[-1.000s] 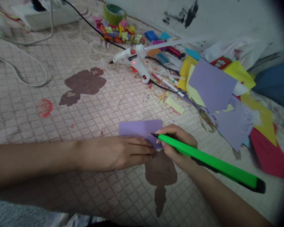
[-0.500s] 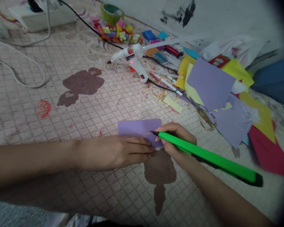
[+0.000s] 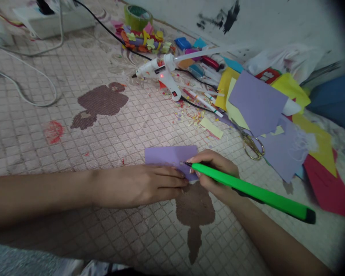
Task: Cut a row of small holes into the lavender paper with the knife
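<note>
A small rectangle of purple paper [image 3: 166, 154] lies on the patterned cloth in front of me. My left hand [image 3: 152, 184] rests flat along its lower edge, fingers stretched out and holding nothing, pressing it down. In my right hand [image 3: 217, 172] is a thick green pen [image 3: 253, 190] with a black tip and a black end, gripped between thumb and fingers near the tip. The dark tip is at the right part of the paper, beside a small pale mark; whether it touches the surface I cannot tell.
A white hot glue gun [image 3: 163, 74] with a red light lies beyond the paper. To the right are gold-handled scissors [image 3: 253, 147] and coloured paper sheets [image 3: 258, 101]. A roll of tape [image 3: 138, 18] and a power strip [image 3: 54, 21] stand at the back.
The pen tip has shifted slightly right and down on the paper, and the pen's back end has swung a little left and up. My left hand stays in place.
</note>
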Tool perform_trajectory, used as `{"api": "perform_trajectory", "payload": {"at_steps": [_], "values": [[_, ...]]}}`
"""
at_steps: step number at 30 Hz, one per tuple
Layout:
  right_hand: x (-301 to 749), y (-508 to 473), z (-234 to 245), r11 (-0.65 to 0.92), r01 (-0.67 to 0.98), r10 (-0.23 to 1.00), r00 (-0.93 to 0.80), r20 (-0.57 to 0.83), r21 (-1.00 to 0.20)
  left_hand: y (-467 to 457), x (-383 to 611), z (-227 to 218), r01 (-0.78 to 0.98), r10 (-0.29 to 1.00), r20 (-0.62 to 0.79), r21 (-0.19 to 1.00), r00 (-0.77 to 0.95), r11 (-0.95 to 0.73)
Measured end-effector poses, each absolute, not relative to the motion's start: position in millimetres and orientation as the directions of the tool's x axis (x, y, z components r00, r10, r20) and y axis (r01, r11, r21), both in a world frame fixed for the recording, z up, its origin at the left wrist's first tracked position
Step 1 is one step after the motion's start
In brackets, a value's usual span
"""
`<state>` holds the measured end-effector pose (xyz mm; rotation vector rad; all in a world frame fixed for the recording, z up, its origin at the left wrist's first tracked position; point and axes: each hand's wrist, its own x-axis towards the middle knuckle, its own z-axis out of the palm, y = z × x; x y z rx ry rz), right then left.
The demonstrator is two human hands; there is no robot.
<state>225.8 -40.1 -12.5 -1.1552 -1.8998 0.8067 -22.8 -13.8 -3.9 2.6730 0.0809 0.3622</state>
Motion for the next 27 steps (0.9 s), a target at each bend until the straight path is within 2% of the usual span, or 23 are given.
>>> {"api": "perform_trajectory", "payload": {"at_steps": [6, 8, 11, 13, 17, 27], "values": [[224.8, -35.7, -3.4, 0.513, 0.426, 0.841, -0.422, 0.338, -0.745, -13.0, -23.0, -5.1, 0.004, 0.110, 0.210, 0.448, 0.972, -0.894], [226.1, -35.3, -3.5, 0.489, 0.396, 0.850, -0.415, 0.324, -0.777, -12.7, -23.1, -4.1, 0.002, 0.107, 0.204, 0.458, 0.973, -0.889], [227.9, -36.4, -6.3, 0.361, 0.365, 0.920, -0.292, 0.263, -0.858, -12.2, -23.0, -2.7, -0.005, 0.115, 0.215, 0.491, 0.970, -0.871], [228.5, -37.2, -8.5, 0.328, 0.366, 0.934, -0.262, 0.242, -0.871, -12.1, -23.0, -2.3, -0.003, 0.132, 0.222, 0.523, 0.966, -0.852], [228.5, -36.9, -10.1, 0.365, 0.386, 0.915, -0.318, 0.249, -0.847, -12.4, -22.9, -2.9, 0.010, 0.143, 0.197, 0.553, 0.970, -0.833], [228.3, -35.9, -8.8, 0.402, 0.415, 0.896, -0.361, 0.258, -0.816, -11.9, -22.2, -2.2, -0.003, 0.115, 0.206, 0.498, 0.972, -0.867]]}}
